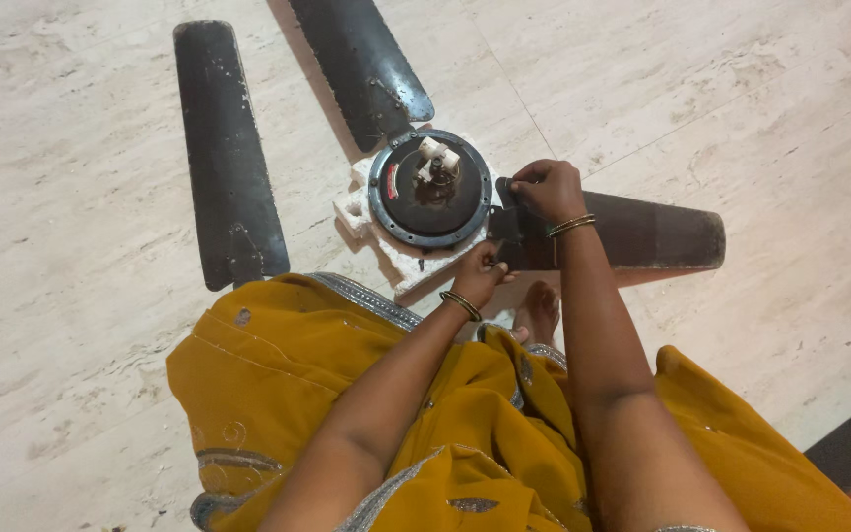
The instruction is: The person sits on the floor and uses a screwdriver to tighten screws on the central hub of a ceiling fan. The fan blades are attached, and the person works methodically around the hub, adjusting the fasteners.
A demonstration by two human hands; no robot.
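Floor [741, 99]: pale marble.
Left hand [480, 276]: pinching blade [642, 236] root beside motor [430, 187].
Right hand [547, 189]: bent, gripping blade bracket.

A dark fan blade [642, 236] at the round fan motor [430, 187]

The blade is long, flat and dusty. It lies on the floor, sticking out to the right. Its narrow end meets the motor's rim. The round black motor lies flat on white foam blocks [401, 261].
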